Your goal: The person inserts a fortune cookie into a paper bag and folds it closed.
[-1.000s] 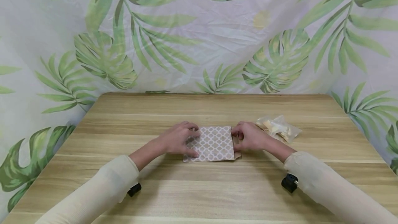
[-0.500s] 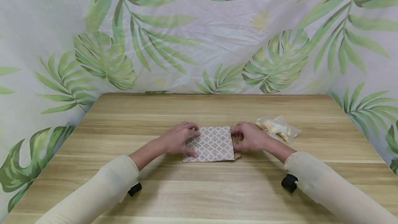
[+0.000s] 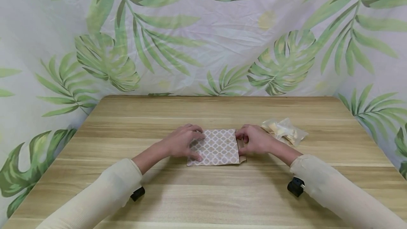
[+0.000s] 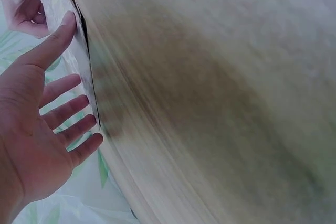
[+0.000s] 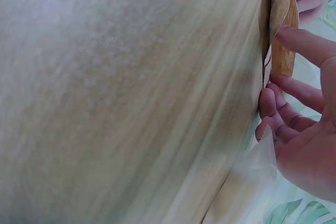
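A flat paper bag point(image 3: 220, 147) with a white lattice print on brown lies at the middle of the wooden table. My left hand point(image 3: 182, 142) rests on its left end, thumb and fingers spread apart; in the left wrist view that thumb point(image 4: 59, 38) lies on the paper. At the bag's right end, my right hand point(image 3: 257, 141) holds the edge, where a brown flap point(image 3: 243, 159) sticks out. From the right wrist view, its thumb and index finger touch the brown paper point(image 5: 284, 59) while the other fingers curl beneath. The bag's inside is hidden.
A clear plastic bag point(image 3: 287, 132) holding pale pieces lies just beyond the right hand, close to that wrist. A leaf-printed cloth point(image 3: 203, 38) hangs behind the table's point(image 3: 206, 197) far edge.
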`<state>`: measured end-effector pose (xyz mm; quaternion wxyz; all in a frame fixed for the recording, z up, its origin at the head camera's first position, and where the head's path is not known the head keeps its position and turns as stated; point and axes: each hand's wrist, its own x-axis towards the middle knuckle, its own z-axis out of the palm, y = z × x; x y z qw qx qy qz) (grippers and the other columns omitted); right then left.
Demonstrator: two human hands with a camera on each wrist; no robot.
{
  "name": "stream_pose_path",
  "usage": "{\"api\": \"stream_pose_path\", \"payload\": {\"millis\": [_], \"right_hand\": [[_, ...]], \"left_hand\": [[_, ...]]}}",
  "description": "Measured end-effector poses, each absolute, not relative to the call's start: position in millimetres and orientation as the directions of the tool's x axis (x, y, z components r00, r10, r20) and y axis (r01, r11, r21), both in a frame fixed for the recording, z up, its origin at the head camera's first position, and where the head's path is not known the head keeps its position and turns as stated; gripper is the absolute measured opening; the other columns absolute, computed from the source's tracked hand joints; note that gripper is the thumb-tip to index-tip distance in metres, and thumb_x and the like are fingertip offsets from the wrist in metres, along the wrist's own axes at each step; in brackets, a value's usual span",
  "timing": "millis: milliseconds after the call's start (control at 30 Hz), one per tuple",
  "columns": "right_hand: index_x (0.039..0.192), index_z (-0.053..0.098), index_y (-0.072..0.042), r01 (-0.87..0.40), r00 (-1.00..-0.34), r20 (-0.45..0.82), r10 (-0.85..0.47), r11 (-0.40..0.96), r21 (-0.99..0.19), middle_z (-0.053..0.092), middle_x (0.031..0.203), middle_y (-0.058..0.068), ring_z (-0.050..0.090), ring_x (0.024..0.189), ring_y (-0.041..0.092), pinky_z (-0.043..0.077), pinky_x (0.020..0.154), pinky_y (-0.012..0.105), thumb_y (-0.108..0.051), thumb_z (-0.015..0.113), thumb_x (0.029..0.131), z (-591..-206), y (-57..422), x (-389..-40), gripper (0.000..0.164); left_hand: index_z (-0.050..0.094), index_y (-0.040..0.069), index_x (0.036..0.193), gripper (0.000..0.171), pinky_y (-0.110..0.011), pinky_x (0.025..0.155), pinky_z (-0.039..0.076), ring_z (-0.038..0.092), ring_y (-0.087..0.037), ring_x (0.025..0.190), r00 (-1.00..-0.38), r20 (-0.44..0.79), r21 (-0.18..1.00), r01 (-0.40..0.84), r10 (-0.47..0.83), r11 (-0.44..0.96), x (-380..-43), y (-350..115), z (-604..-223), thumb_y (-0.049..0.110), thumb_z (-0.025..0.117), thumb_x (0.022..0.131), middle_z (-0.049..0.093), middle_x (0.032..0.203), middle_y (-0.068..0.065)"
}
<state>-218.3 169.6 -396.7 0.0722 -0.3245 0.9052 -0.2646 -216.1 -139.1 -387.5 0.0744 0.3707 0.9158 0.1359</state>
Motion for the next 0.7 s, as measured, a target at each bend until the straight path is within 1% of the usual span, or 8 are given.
{"api": "stream_pose_path", "payload": {"millis": [133, 333, 433, 567, 633, 700], "right_hand": [[0.099, 0.073, -0.005, -0.541, -0.782, 0.045, -0.622, 0.640, -0.545, 0.061, 0.084, 0.003, 0.056, 0.077, 0.013, 0.047, 0.070, 0.026, -0.016, 0.090, 0.074, -397.2, 169.3, -219.0, 0.032], [0.098, 0.075, -0.005, -0.525, -0.788, 0.062, -0.612, 0.616, -0.588, 0.062, 0.084, 0.004, 0.056, 0.078, 0.014, 0.047, 0.069, 0.027, -0.013, 0.087, 0.074, -398.0, 170.2, -218.0, 0.027], [0.100, 0.077, -0.004, -0.516, -0.798, 0.082, -0.598, 0.605, -0.607, 0.066, 0.090, 0.004, 0.060, 0.083, 0.016, 0.050, 0.075, 0.030, -0.011, 0.087, 0.075, -399.0, 169.6, -216.9, 0.028], [0.105, 0.078, 0.000, -0.518, -0.808, 0.118, -0.577, 0.600, -0.610, 0.074, 0.102, 0.007, 0.068, 0.098, 0.024, 0.055, 0.090, 0.040, -0.009, 0.088, 0.075, -399.7, 168.6, -214.8, 0.033], [0.106, 0.078, 0.000, -0.523, -0.808, 0.127, -0.576, 0.600, -0.606, 0.076, 0.105, 0.008, 0.069, 0.102, 0.027, 0.055, 0.094, 0.044, -0.010, 0.089, 0.075, -399.3, 168.5, -214.0, 0.035], [0.107, 0.078, 0.000, -0.517, -0.811, 0.123, -0.572, 0.601, -0.609, 0.076, 0.105, 0.008, 0.070, 0.103, 0.027, 0.055, 0.095, 0.045, -0.011, 0.089, 0.075, -399.1, 168.4, -213.6, 0.035]], "left_hand": [[0.064, 0.005, 0.138, 0.078, -0.051, 0.111, 0.044, 0.052, -0.034, 0.132, -0.721, -0.044, 0.313, 0.647, 0.691, 0.695, -216.4, -138.2, -387.1, 0.045, 0.092, 0.076, 0.058, 0.142, -0.016], [0.060, 0.005, 0.144, 0.087, -0.052, 0.113, 0.043, 0.051, -0.036, 0.134, -0.726, -0.043, 0.312, 0.643, 0.687, 0.699, -215.2, -134.5, -387.2, 0.047, 0.092, 0.075, 0.057, 0.144, -0.019], [0.058, 0.004, 0.145, 0.088, -0.052, 0.113, 0.042, 0.050, -0.037, 0.135, -0.726, -0.042, 0.318, 0.642, 0.687, 0.698, -214.6, -133.0, -386.9, 0.045, 0.093, 0.075, 0.056, 0.144, -0.020], [0.057, 0.004, 0.146, 0.089, -0.052, 0.112, 0.043, 0.051, -0.037, 0.134, -0.724, -0.042, 0.316, 0.644, 0.688, 0.697, -214.7, -132.5, -387.4, 0.044, 0.093, 0.075, 0.056, 0.144, -0.021], [0.056, 0.004, 0.147, 0.090, -0.051, 0.112, 0.043, 0.051, -0.036, 0.133, -0.723, -0.042, 0.311, 0.646, 0.689, 0.697, -215.0, -132.6, -387.8, 0.045, 0.092, 0.075, 0.057, 0.143, -0.021], [0.056, 0.004, 0.148, 0.091, -0.051, 0.111, 0.044, 0.052, -0.036, 0.133, -0.723, -0.043, 0.309, 0.647, 0.690, 0.697, -215.2, -132.5, -388.1, 0.045, 0.092, 0.075, 0.057, 0.143, -0.021]]}}
